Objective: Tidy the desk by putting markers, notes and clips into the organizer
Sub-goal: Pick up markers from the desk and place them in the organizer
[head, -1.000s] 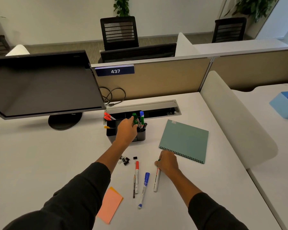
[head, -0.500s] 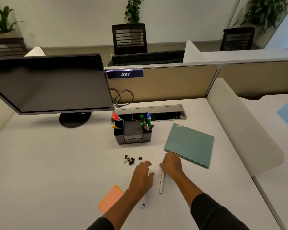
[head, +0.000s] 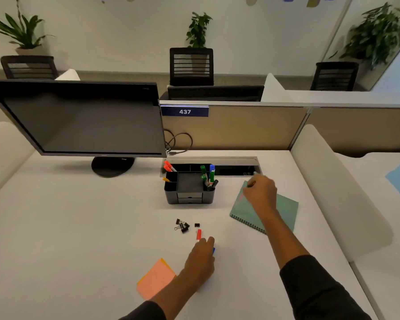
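My right hand point(head: 260, 192) hung over the far corner of the teal notebook point(head: 284, 212), fingers curled around a marker point(head: 252, 182) that was blurred; only a pale tip and a green speck showed, its long axis running up and away toward the cable slot point(head: 236, 169). My left hand point(head: 200, 259) lay palm down on the white desk point(head: 79, 227), fingers bent over two markers lying lengthwise away from me. The red-capped marker point(head: 198, 234) pointed its cap toward the organizer; of the blue marker point(head: 213, 250) I saw only a sliver at my knuckles. Whether my left fingers actually gripped either one, I could not tell.

The black organizer point(head: 189, 188) stood upright mid-desk, green and blue markers point(head: 208, 175) standing tilted in its right cell, red ones point(head: 169, 166) leaning out at its back left. Binder clips point(head: 182, 225) lay between it and my left hand, one small clip point(head: 196, 225) apart. The orange sticky notes point(head: 156, 279) sat beside my left forearm. A dark monitor point(head: 83, 118) stood at left, before a tan partition marked 437, with chairs and plants beyond.
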Demonstrator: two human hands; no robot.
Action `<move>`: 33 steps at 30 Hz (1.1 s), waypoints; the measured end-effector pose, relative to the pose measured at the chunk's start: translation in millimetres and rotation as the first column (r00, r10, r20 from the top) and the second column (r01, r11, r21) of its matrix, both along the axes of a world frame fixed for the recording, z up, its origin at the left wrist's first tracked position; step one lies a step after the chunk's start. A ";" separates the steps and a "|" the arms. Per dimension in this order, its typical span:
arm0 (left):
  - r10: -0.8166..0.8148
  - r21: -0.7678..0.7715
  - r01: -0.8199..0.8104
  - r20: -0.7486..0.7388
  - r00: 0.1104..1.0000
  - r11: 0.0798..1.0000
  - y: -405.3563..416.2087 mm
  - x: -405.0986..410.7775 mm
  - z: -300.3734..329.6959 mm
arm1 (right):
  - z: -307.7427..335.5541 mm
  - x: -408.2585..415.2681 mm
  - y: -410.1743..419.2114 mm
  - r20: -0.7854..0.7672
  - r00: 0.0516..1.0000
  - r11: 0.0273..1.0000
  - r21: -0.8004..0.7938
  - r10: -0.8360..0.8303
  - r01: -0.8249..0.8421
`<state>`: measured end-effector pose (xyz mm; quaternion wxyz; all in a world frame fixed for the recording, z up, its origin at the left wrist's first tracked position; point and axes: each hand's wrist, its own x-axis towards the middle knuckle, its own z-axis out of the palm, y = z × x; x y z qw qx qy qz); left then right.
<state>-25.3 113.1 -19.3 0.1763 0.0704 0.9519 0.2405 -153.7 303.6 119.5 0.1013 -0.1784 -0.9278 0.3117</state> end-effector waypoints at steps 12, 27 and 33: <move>0.068 0.098 -0.066 -0.021 0.997 0.993 0.7 1.0 7.1 | 39.5 -14.1 -44.5 -0.347 0.928 0.977 -0.102 0.140 -0.185; 0.188 0.344 -0.130 -0.141 0.972 0.930 -13.9 -10.1 32.3 | -16.3 -37.7 -87.1 -0.126 0.947 0.948 -0.085 0.295 -0.307; 0.267 0.395 -0.162 -0.229 0.936 0.905 -34.9 -25.4 48.5 | -37.2 -43.7 -90.3 -0.024 0.943 0.942 -0.057 0.331 -0.332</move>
